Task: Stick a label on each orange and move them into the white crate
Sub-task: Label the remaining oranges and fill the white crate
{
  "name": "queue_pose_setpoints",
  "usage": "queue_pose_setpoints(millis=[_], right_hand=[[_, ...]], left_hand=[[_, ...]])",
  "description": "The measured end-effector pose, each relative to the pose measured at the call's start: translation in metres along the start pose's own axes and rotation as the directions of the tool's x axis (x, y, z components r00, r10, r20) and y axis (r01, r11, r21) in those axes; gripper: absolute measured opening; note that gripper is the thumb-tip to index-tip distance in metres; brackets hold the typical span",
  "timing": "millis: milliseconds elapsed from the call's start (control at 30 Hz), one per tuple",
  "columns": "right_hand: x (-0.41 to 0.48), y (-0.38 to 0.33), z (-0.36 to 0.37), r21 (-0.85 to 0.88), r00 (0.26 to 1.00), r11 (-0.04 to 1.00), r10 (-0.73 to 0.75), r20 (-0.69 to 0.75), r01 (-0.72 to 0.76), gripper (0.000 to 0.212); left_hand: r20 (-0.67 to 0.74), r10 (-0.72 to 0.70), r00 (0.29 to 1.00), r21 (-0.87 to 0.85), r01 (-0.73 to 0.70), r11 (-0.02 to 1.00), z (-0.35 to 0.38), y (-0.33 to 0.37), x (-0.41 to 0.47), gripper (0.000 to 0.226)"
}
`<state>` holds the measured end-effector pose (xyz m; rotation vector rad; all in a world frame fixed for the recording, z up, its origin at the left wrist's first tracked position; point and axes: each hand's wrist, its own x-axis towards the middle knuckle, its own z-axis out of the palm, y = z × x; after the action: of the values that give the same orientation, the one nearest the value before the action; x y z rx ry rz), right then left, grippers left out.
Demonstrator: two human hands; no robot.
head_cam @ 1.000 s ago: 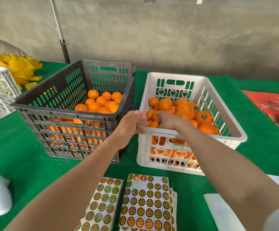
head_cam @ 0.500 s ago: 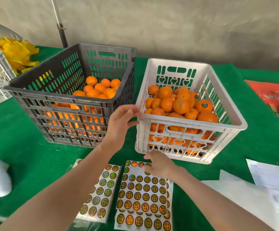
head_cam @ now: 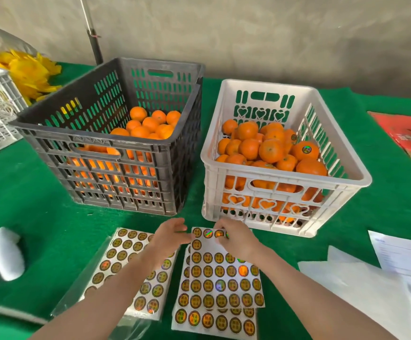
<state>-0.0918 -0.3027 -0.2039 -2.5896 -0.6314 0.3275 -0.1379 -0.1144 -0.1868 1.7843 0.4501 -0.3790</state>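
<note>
Now left hand (head_cam: 171, 238) and right hand (head_cam: 236, 238) pinch the label sheet (head_cam: 224, 273), lengthwise toward white crate (head_cam: 268, 84).

Left hand (head_cam: 169, 235) curled; right hand (head_cam: 234, 238) seemingly pinching label (head_cam: 220, 233); forearms converging.

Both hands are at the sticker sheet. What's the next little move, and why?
Probably peel free the label that the right hand seems to pinch in the top row. The left hand is at the corner of the sticker sheet, well placed to steady it. Neither hand holds an orange, and the oranges in the dark crate show no labels.
</note>
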Motion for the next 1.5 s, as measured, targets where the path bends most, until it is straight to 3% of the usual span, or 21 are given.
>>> queue_pose_setpoints(millis=[33,133,200,267,333,500,567,700,867,1000,1067,1133,1167,1233,1300,1367,1500], right_hand=[[-0.003,0.000,-0.005,0.058,1.000,0.998,0.000,-0.020,0.001,0.021],[-0.013,-0.001,-0.016,0.169,0.997,0.986,0.006,-0.079,0.008,0.024],[-0.021,-0.004,-0.018,0.156,0.986,0.987,-0.010,-0.164,0.036,0.026],[-0.030,-0.007,-0.015,0.023,0.935,0.992,-0.107,-0.338,0.122,0.025],[-0.039,-0.010,-0.004,-0.040,0.891,0.984,-0.175,-0.419,0.174,0.019],[-0.047,-0.019,0.016,-0.001,0.933,0.997,-0.070,-0.353,0.075,0.015],[-0.045,-0.024,0.016,-0.029,0.914,0.993,-0.120,-0.387,0.118,0.010],[-0.044,-0.029,0.019,-0.084,0.850,0.973,-0.227,-0.475,0.213,0.021],[-0.048,-0.029,0.026,-0.076,0.818,0.958,-0.275,-0.506,0.275,0.024],[-0.051,-0.034,0.012,0.241,0.840,0.941,-0.074,-0.537,0.237,0.011],[-0.048,-0.043,-0.004,0.311,0.815,0.908,-0.053,-0.578,0.280,0.009],[-0.041,-0.061,-0.023,0.327,0.782,0.877,-0.083,-0.617,0.351,0.005],[-0.037,-0.071,-0.034,0.326,0.761,0.860,-0.106,-0.640,0.394,0.007],[-0.024,-0.094,-0.057,0.293,0.685,0.817,-0.162,-0.711,0.497,0.011],[-0.003,-0.118,-0.081,0.222,0.578,0.771,-0.222,-0.786,0.598,0.014],[0.028,-0.142,-0.105,0.163,0.520,0.755,-0.261,-0.813,0.635,0.018],[0.107,-0.186,-0.135,0.141,0.654,0.842,-0.287,-0.700,0.521,0.029]], left_hand=[[0.052,-0.008,0.999,0.000,0.008,1.000,0.002,-0.001,0.000,0.054],[0.140,-0.042,0.989,0.024,0.039,0.999,0.011,-0.001,-0.001,0.018],[0.129,-0.090,0.988,-0.083,0.101,0.991,0.018,-0.002,0.000,0.005],[0.129,-0.123,0.984,-0.196,0.147,0.969,0.024,-0.001,0.001,0.006],[0.130,-0.132,0.983,-0.245,0.161,0.956,0.027,0.000,0.002,0.009],[0.123,-0.141,0.982,-0.257,0.169,0.951,0.030,0.001,0.005,0.014],[0.095,-0.159,0.983,-0.250,0.178,0.952,0.031,0.002,0.007,0.012],[0.029,-0.211,0.977,-0.234,0.212,0.949,0.032,0.004,0.010,0.005],[0.067,-0.254,0.965,-0.244,0.263,0.933,0.033,-0.001,0.013,0.007],[0.100,-0.135,0.986,-0.104,0.146,0.984,0.027,-0.006,0.010,0.007],[0.103,-0.077,0.992,0.100,0.067,0.993,0.026,-0.009,0.005,0.012],[0.084,0.021,0.996,0.353,-0.050,0.934,0.026,-0.011,-0.002,0.015],[0.062,0.116,0.991,0.445,-0.132,0.886,0.025,-0.011,-0.006,0.029],[-0.036,0.360,0.932,0.470,-0.302,0.830,0.014,-0.002,-0.019,0.045],[-0.154,0.588,0.794,0.388,-0.499,0.775,-0.008,0.018,-0.035,0.033],[-0.252,0.707,0.661,0.359,-0.615,0.702,-0.039,0.041,-0.047,0.031],[-0.410,0.815,0.410,0.430,-0.701,0.569,-0.107,0.089,-0.054,0.028]])
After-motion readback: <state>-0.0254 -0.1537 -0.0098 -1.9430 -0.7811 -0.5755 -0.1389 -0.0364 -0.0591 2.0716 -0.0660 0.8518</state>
